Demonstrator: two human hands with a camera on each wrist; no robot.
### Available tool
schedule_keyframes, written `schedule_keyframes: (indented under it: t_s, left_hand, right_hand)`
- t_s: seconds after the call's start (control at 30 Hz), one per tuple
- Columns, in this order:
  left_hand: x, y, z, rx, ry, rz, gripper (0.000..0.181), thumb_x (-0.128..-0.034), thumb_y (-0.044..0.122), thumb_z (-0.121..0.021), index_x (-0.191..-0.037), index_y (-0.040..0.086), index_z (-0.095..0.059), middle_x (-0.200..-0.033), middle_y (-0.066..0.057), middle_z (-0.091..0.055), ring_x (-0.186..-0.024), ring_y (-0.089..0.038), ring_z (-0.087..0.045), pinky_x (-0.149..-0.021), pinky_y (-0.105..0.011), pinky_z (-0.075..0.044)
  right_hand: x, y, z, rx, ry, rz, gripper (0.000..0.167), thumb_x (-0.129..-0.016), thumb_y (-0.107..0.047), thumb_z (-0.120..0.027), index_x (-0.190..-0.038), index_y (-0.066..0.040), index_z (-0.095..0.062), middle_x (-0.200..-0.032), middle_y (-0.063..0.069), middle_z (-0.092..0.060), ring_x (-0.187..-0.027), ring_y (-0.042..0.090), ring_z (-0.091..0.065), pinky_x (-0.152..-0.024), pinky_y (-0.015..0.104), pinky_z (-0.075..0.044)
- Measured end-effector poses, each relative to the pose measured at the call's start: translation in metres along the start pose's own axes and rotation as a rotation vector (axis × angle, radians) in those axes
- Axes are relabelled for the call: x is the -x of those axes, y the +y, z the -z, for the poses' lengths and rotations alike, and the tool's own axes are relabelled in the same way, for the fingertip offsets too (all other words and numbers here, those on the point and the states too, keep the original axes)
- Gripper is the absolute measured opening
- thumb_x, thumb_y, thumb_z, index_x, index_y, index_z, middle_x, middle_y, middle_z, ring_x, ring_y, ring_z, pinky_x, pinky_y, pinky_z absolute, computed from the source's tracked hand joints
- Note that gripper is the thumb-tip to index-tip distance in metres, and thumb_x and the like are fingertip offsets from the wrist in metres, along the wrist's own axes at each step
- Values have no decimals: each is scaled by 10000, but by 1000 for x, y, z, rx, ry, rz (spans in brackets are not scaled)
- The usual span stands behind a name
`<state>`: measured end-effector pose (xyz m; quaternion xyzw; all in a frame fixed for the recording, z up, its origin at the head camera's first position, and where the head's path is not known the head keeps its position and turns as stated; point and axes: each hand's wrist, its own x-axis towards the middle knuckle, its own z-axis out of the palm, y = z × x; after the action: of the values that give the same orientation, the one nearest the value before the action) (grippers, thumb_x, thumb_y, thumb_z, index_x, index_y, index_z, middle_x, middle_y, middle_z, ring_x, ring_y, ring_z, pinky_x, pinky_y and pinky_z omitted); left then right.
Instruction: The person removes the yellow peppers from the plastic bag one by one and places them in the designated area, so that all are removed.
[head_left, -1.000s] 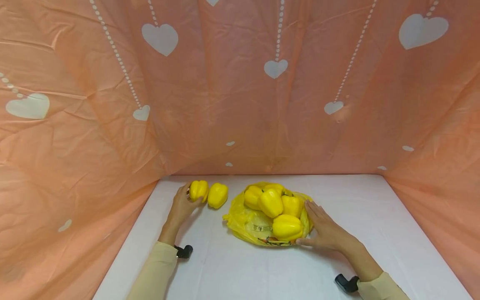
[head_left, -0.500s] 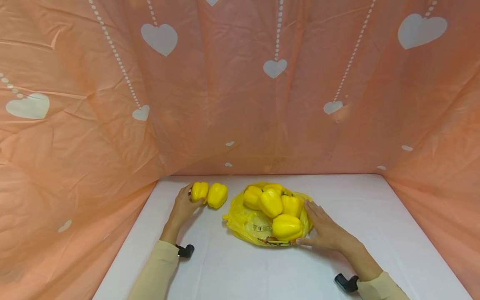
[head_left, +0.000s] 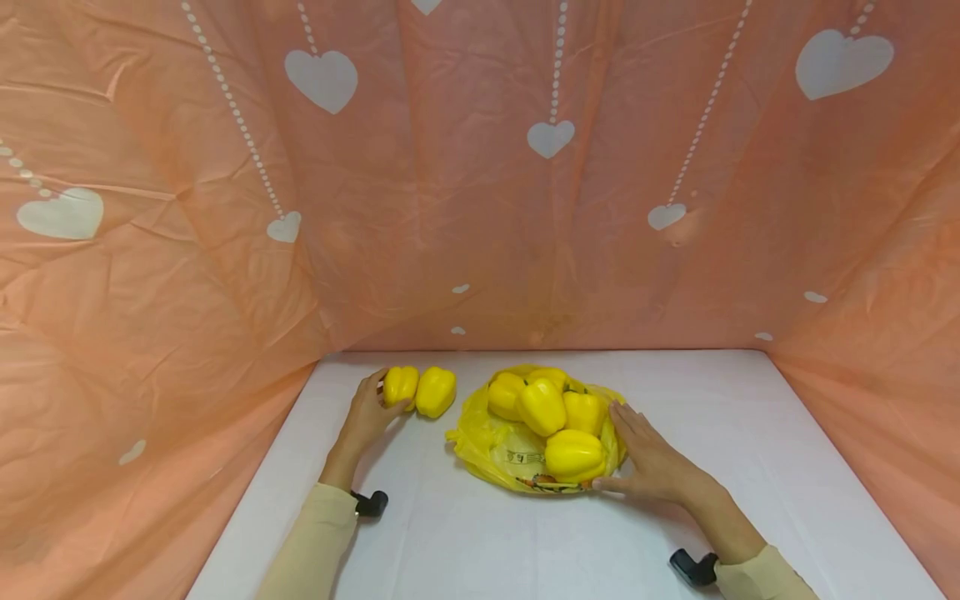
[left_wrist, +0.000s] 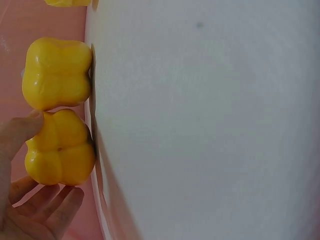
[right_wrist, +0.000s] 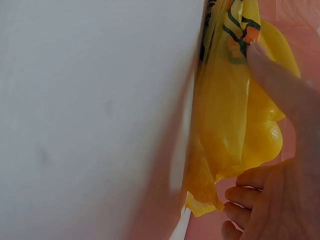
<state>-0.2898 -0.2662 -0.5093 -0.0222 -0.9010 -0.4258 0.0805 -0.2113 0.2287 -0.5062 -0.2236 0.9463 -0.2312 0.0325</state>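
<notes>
At the table's back left, my left hand (head_left: pixel 369 414) holds a yellow bell pepper (head_left: pixel 401 386) between thumb and fingers. A second yellow pepper (head_left: pixel 436 392) stands just right of it. In the left wrist view the held pepper (left_wrist: pixel 61 149) rests on the table, the other pepper (left_wrist: pixel 57 73) close against it. Several more peppers (head_left: pixel 573 455) lie on a spread yellow plastic bag (head_left: pixel 480 446) at the middle. My right hand (head_left: pixel 660 462), fingers extended, touches the bag's right edge; in the right wrist view the thumb of that hand (right_wrist: pixel 285 190) lies against the bag (right_wrist: pixel 225 115).
The table (head_left: pixel 465 550) has a white cover. Peach cloth (head_left: pixel 480 208) with white hearts hangs behind the table and along both sides. Black devices are strapped at the left wrist (head_left: pixel 371 504) and right wrist (head_left: pixel 693 568).
My left hand and its pepper have shifted slightly right and nearer, closing the gap to the second pepper. My right hand and the bag have stayed in place.
</notes>
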Motion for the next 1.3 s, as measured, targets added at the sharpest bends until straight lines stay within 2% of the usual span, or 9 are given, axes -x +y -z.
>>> schedule_keyframes:
  t_s: [0.37,0.77,0.87,1.1,1.3]
  left_hand:
    - [5,3,0,20,-13,25,810,-951,70,-822,-1576,-110,-339,-1533,-393,-364,-1413,-559,-479,-1157,-583,-468]
    - [9,3,1,20,1,-4,832,-941,85,-839,-1572,-110,-333,-1549,-399,-346,-1395,-572,-493,-1152,-588,-470]
    - [10,4,2,-2,7,4,835,-948,114,-837,-1588,-81,-339,-1558,-389,-351,-1400,-573,-480,-1154,-620,-456]
    - [15,10,6,-124,35,-5,841,-965,217,-827,-1599,-64,-350,-1596,-358,-362,-1479,-546,-383,-1208,-680,-350]
    - [20,22,4,-177,76,-45,825,-954,234,-839,-1582,-63,-395,-1574,-348,-406,-1461,-539,-409,-1178,-697,-381]
  right_hand:
    - [0,0,0,-1,-4,-2,1288,-832,-679,-818,-1652,109,-213,-1741,295,-176,-1601,510,-174,-1280,662,-168]
    - [-1,-1,1,-5,-17,-7,1295,-836,-673,-821,-1653,115,-197,-1740,311,-158,-1597,527,-165,-1278,667,-183]
    - [-1,-1,1,0,-9,0,1293,-836,-675,-821,-1647,121,-205,-1734,318,-166,-1591,536,-176,-1273,667,-192]
    - [0,-2,1,5,-6,1,1286,-838,-670,-822,-1647,120,-209,-1736,311,-173,-1596,522,-179,-1276,665,-187]
    - [0,-3,2,-6,-10,4,1289,-835,-656,-832,-1637,139,-211,-1727,331,-176,-1586,542,-180,-1270,678,-187]
